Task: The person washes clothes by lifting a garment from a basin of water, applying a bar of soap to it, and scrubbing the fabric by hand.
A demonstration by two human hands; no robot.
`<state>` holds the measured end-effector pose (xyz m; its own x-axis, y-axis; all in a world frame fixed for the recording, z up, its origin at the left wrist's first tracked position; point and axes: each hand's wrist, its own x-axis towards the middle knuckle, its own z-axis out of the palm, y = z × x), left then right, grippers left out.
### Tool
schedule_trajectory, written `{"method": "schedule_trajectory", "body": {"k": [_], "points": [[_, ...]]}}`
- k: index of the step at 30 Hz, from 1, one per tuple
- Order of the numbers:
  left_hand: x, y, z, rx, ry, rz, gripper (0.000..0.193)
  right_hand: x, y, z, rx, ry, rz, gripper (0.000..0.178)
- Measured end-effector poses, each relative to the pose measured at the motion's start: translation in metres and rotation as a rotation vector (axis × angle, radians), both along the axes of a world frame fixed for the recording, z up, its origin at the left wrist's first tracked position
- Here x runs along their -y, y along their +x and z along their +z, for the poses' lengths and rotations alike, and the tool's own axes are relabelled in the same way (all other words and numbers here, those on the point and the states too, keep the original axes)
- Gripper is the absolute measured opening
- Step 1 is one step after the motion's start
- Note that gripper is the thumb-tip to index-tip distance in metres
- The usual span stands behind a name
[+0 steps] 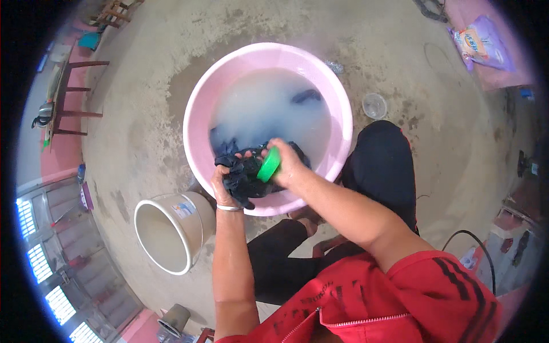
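A wide pink basin (197, 108) of cloudy, greyish water stands on the floor in front of me. At its near rim, my left hand (223, 186) grips a bunched, dark wet garment (243, 178), its fingers wrapped into the cloth. My right hand (286, 166) is closed around a green scrub brush (269, 164), which is held against the garment. The brush's working face is hidden. More dark cloth (307, 96) shows through the water toward the far right side of the basin.
A pale bucket (189, 251) with a wire handle stands left of the basin, close to my left forearm. A small clear bowl (374, 106) sits on the floor to the right, near my knee (383, 166). Farther off are a purple packet (485, 44) and a wooden bench (60, 97).
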<state>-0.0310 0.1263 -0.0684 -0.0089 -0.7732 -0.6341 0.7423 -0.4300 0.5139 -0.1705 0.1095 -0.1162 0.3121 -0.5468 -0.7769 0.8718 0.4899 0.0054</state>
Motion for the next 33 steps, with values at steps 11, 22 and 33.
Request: {"method": "schedule_trajectory", "body": {"k": [11, 22, 33], "points": [[0.019, 0.021, -0.009, 0.161, -0.184, 0.225, 0.021, 0.009, 0.039, -0.015, -0.241, -0.601, 0.750, 0.028], [0.016, 0.025, -0.044, 0.309, 0.252, 0.228, 0.027, 0.037, 0.007, 0.015, -0.698, -0.913, 0.691, 0.043], [0.037, 0.003, 0.030, -0.043, 0.092, 0.189, 0.028, -0.020, 0.045, -0.071, -0.753, -0.484, 0.755, 0.057]]}}
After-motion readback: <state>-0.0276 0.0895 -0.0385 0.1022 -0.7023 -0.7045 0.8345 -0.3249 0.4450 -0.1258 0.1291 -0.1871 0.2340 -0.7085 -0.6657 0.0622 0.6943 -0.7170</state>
